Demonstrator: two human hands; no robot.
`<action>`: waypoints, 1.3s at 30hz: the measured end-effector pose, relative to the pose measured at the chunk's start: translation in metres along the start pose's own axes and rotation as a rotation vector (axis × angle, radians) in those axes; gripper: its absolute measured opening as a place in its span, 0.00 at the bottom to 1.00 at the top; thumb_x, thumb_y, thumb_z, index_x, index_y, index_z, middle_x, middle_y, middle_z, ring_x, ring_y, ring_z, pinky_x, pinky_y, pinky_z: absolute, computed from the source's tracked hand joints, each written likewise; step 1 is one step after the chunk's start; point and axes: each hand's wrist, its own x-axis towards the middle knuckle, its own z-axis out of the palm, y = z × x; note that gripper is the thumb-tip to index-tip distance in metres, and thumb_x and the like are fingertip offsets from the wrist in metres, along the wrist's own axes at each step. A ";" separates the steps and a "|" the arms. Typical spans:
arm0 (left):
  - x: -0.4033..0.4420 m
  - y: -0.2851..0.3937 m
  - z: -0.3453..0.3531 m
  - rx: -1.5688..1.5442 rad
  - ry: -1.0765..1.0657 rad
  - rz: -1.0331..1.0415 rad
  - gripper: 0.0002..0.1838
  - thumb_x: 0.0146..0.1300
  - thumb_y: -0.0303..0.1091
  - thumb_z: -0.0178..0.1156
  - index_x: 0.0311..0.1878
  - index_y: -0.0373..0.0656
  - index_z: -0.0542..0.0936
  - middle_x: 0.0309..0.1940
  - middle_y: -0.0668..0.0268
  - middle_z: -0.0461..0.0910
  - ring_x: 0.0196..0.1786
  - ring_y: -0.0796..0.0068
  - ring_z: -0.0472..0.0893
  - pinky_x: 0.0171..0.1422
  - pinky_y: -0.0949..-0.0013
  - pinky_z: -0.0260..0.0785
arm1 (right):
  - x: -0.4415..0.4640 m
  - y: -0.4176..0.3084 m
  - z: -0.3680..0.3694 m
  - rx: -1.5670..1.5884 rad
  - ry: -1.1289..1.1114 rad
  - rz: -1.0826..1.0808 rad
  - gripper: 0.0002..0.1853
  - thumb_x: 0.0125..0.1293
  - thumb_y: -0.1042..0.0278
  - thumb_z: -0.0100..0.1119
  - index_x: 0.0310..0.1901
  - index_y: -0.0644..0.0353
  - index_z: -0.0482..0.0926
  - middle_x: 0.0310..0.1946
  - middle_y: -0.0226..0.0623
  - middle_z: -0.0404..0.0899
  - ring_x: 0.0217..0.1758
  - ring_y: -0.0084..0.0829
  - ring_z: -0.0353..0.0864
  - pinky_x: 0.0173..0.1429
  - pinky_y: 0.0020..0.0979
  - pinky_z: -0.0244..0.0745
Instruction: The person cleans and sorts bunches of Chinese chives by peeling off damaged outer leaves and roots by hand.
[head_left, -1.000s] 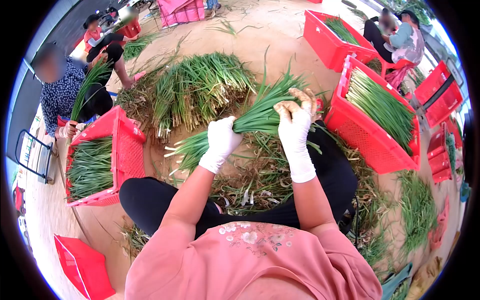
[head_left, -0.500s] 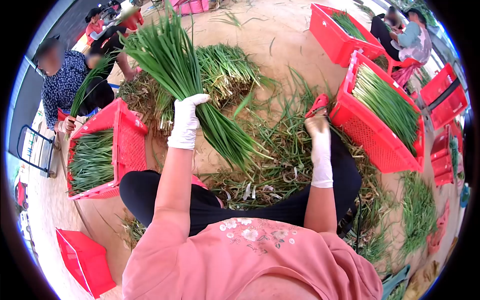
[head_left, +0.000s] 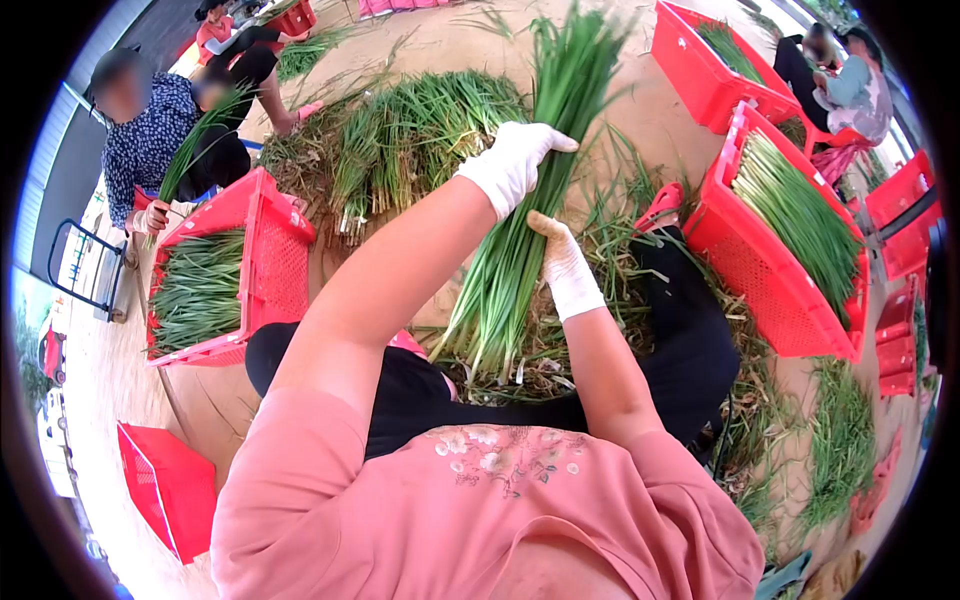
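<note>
A thick bunch of green chives [head_left: 505, 270] slants in front of me, leafy tips up and pale stem ends down. My left hand [head_left: 512, 165], in a white glove, is closed round its middle, with the thumb across the leaves. Lower down, my gloved right hand [head_left: 565, 262] grips the bunch's right edge; its fingertips look soiled and some fingers are hidden behind the stems. Beneath the stem ends lie loose trimmings [head_left: 545, 375] between my legs. Beyond my left hand rests a pile of chives [head_left: 410, 140] on the ground.
Red crates of chives stand at left [head_left: 275, 270] and right [head_left: 775, 270], with another crate [head_left: 700, 70] behind. A red container [head_left: 165, 490] sits at lower left. A co-worker [head_left: 150, 140] at left holds chives; other people [head_left: 850, 90] sit farther back. Loose chives [head_left: 840, 440] lie at right.
My left hand has swung right with the bunch, which now stands more upright, stem ends nearer me. My right hand has come up from beside my foot onto the bunch.
</note>
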 end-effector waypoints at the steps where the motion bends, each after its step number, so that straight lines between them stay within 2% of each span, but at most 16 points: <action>1: 0.003 0.000 -0.001 0.061 -0.087 0.000 0.12 0.49 0.24 0.65 0.38 0.30 0.78 0.28 0.56 0.80 0.28 0.63 0.80 0.33 0.60 0.76 | -0.003 0.003 -0.003 0.060 0.029 -0.012 0.30 0.46 0.57 0.70 0.49 0.64 0.74 0.40 0.41 0.80 0.39 0.34 0.81 0.47 0.35 0.78; 3: 0.005 0.003 -0.005 0.157 -0.237 0.060 0.24 0.47 0.29 0.69 0.46 0.27 0.74 0.35 0.51 0.79 0.40 0.62 0.79 0.42 0.59 0.75 | -0.006 0.006 0.002 0.091 0.018 -0.166 0.36 0.45 0.51 0.70 0.52 0.66 0.72 0.43 0.43 0.79 0.42 0.36 0.80 0.50 0.37 0.77; 5: -0.015 0.010 -0.013 0.457 -0.056 0.270 0.57 0.44 0.49 0.70 0.67 0.25 0.47 0.62 0.40 0.60 0.69 0.56 0.55 0.71 0.58 0.47 | -0.003 0.007 -0.010 0.156 0.016 -0.187 0.38 0.46 0.48 0.69 0.54 0.67 0.71 0.43 0.43 0.78 0.44 0.37 0.79 0.50 0.38 0.77; 9: -0.046 -0.017 -0.077 0.559 -0.303 0.275 0.68 0.42 0.69 0.63 0.68 0.29 0.34 0.68 0.41 0.48 0.72 0.56 0.48 0.73 0.60 0.39 | 0.000 -0.001 -0.018 0.239 0.020 -0.258 0.40 0.48 0.43 0.66 0.55 0.68 0.69 0.44 0.44 0.77 0.45 0.40 0.78 0.53 0.41 0.76; 11: -0.065 -0.057 -0.105 0.649 -0.357 0.043 0.73 0.38 0.66 0.67 0.67 0.30 0.27 0.68 0.42 0.49 0.72 0.59 0.48 0.73 0.62 0.40 | 0.009 0.001 -0.026 0.238 0.029 -0.293 0.40 0.49 0.42 0.64 0.55 0.67 0.69 0.44 0.43 0.77 0.46 0.40 0.78 0.54 0.44 0.74; 15: -0.110 -0.134 -0.104 0.479 -0.289 0.037 0.77 0.33 0.48 0.78 0.66 0.33 0.21 0.66 0.46 0.54 0.69 0.64 0.57 0.71 0.68 0.47 | 0.032 0.009 -0.026 0.373 0.066 -0.287 0.34 0.51 0.47 0.65 0.52 0.65 0.71 0.43 0.43 0.76 0.46 0.40 0.77 0.54 0.50 0.73; 17: -0.117 -0.158 -0.104 0.525 -0.185 0.098 0.77 0.33 0.49 0.78 0.66 0.33 0.23 0.66 0.49 0.56 0.68 0.66 0.59 0.70 0.69 0.49 | 0.045 0.019 -0.033 0.279 0.060 -0.231 0.34 0.51 0.44 0.63 0.53 0.63 0.70 0.44 0.38 0.77 0.48 0.36 0.76 0.60 0.49 0.67; 21: -0.112 -0.202 -0.115 0.253 -0.028 0.228 0.75 0.28 0.41 0.80 0.68 0.31 0.32 0.60 0.54 0.66 0.62 0.65 0.67 0.67 0.69 0.55 | 0.051 0.030 -0.005 0.281 0.148 -0.118 0.23 0.52 0.53 0.65 0.45 0.61 0.76 0.35 0.40 0.80 0.34 0.37 0.81 0.41 0.39 0.80; 22: -0.119 -0.191 -0.113 0.195 -0.005 0.228 0.59 0.30 0.33 0.79 0.66 0.34 0.53 0.54 0.59 0.71 0.56 0.70 0.72 0.62 0.70 0.62 | 0.050 0.030 0.012 0.286 0.189 -0.134 0.22 0.53 0.55 0.64 0.44 0.61 0.76 0.36 0.39 0.81 0.35 0.35 0.81 0.41 0.38 0.80; 23: -0.121 -0.188 -0.115 0.185 0.013 0.235 0.59 0.30 0.33 0.79 0.66 0.34 0.53 0.54 0.59 0.71 0.56 0.70 0.72 0.62 0.70 0.62 | 0.054 0.033 0.020 0.297 0.190 -0.133 0.21 0.53 0.56 0.64 0.45 0.61 0.76 0.36 0.39 0.81 0.35 0.36 0.81 0.41 0.38 0.80; 26: -0.129 -0.188 -0.116 0.046 0.103 0.118 0.30 0.35 0.24 0.73 0.46 0.37 0.74 0.36 0.69 0.77 0.38 0.78 0.76 0.46 0.72 0.70 | 0.066 0.039 0.035 0.270 0.139 -0.058 0.21 0.55 0.56 0.63 0.45 0.61 0.76 0.37 0.38 0.81 0.36 0.36 0.81 0.42 0.36 0.79; 33: -0.110 -0.184 -0.128 -0.121 0.273 0.231 0.19 0.37 0.17 0.66 0.38 0.37 0.76 0.29 0.69 0.77 0.29 0.78 0.76 0.35 0.72 0.71 | 0.083 0.056 0.012 -0.079 0.219 0.092 0.40 0.54 0.38 0.60 0.61 0.60 0.64 0.55 0.39 0.70 0.59 0.35 0.67 0.63 0.44 0.60; 34: -0.106 -0.181 -0.132 -0.142 0.303 0.178 0.21 0.36 0.16 0.65 0.39 0.36 0.76 0.28 0.68 0.77 0.29 0.76 0.76 0.34 0.72 0.71 | 0.072 0.054 0.022 -0.016 0.466 0.135 0.41 0.54 0.41 0.62 0.62 0.60 0.61 0.56 0.39 0.69 0.60 0.35 0.65 0.63 0.46 0.57; 35: -0.101 -0.178 -0.136 -0.148 0.306 0.186 0.21 0.36 0.16 0.65 0.39 0.36 0.76 0.28 0.68 0.77 0.29 0.76 0.76 0.34 0.72 0.71 | 0.064 0.061 0.023 -0.024 0.460 0.135 0.41 0.54 0.41 0.62 0.62 0.60 0.61 0.56 0.39 0.69 0.60 0.35 0.65 0.63 0.46 0.57; 37: -0.094 -0.175 -0.141 -0.099 0.415 0.149 0.20 0.36 0.14 0.63 0.39 0.35 0.76 0.28 0.67 0.77 0.28 0.75 0.77 0.33 0.71 0.71 | 0.049 0.076 0.019 -0.481 0.614 -0.132 0.30 0.55 0.54 0.66 0.57 0.58 0.69 0.46 0.37 0.72 0.45 0.26 0.74 0.48 0.26 0.72; 39: -0.089 -0.176 -0.140 -0.053 0.448 0.216 0.20 0.36 0.13 0.61 0.38 0.34 0.76 0.29 0.65 0.78 0.28 0.73 0.78 0.31 0.70 0.72 | 0.043 0.095 0.017 -0.961 0.327 -0.336 0.24 0.52 0.63 0.68 0.52 0.55 0.74 0.39 0.34 0.72 0.40 0.22 0.73 0.42 0.25 0.72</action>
